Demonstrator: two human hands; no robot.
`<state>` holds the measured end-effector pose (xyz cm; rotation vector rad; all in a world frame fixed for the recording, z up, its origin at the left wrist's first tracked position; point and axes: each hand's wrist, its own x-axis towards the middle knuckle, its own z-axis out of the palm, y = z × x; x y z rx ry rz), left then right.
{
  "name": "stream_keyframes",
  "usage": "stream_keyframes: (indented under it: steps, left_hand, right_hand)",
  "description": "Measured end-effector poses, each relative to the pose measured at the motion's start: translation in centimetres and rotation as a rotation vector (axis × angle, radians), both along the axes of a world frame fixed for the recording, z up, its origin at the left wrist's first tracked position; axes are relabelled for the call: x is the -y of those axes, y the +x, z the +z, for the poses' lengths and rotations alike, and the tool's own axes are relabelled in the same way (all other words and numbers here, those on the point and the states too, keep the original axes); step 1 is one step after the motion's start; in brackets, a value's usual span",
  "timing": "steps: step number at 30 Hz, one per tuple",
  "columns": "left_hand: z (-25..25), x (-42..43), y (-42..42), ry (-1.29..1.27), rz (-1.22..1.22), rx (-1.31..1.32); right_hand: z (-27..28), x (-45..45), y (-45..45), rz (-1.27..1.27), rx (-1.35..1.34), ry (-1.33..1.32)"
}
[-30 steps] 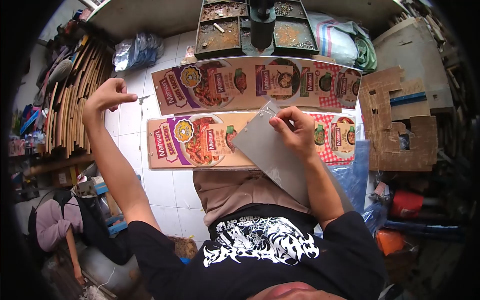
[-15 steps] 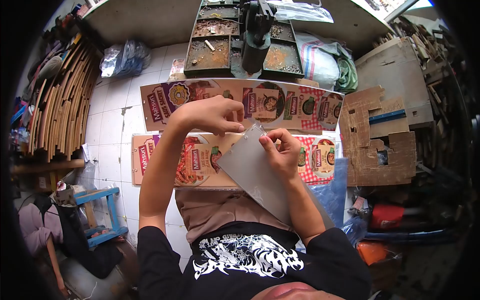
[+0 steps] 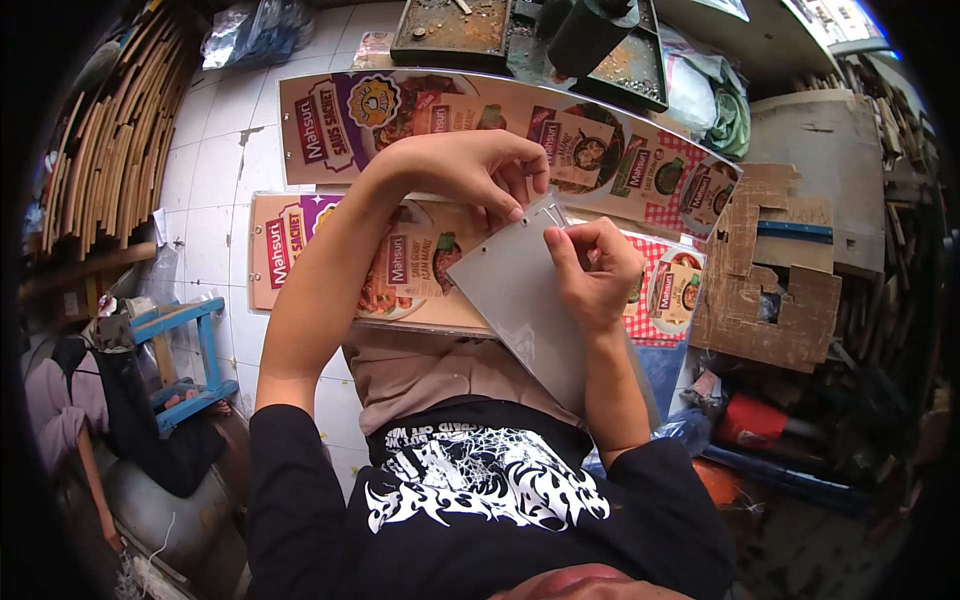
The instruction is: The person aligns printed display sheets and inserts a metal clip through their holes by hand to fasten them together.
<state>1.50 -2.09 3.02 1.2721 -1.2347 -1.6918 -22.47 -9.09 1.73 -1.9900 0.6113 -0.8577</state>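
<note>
A flat grey sheet with small holes along its upper edge and a clear plastic margin lies slantwise over my lap. My right hand pinches its upper right edge between thumb and curled fingers. At the sheet's top corner, next to a hole, my left hand is bent over with thumb and fingertips closed together; whatever is between them is too small to make out. Beneath the sheet and my left forearm lies a printed "Mahsuri" sauce panel. A second printed panel lies just beyond it.
A dark metal press stands at the back over a compartmented tray of small parts. Stacked brown boards are at the left, near a blue stool frame. Cut brown board leans at the right. Another person sits at lower left.
The view has shifted, so the panels and press appear higher. Both hands stay at the grey sheet's top corner, and the left fingertips are now beside a hole.
</note>
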Motion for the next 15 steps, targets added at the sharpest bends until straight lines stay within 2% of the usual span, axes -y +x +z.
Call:
stream_keyframes:
  steps: [15]
  left_hand:
    - [0.02, -0.02, -0.08, 0.01, 0.009, -0.053]
  right_hand:
    - [0.24, 0.0, 0.46, 0.064, -0.062, -0.177]
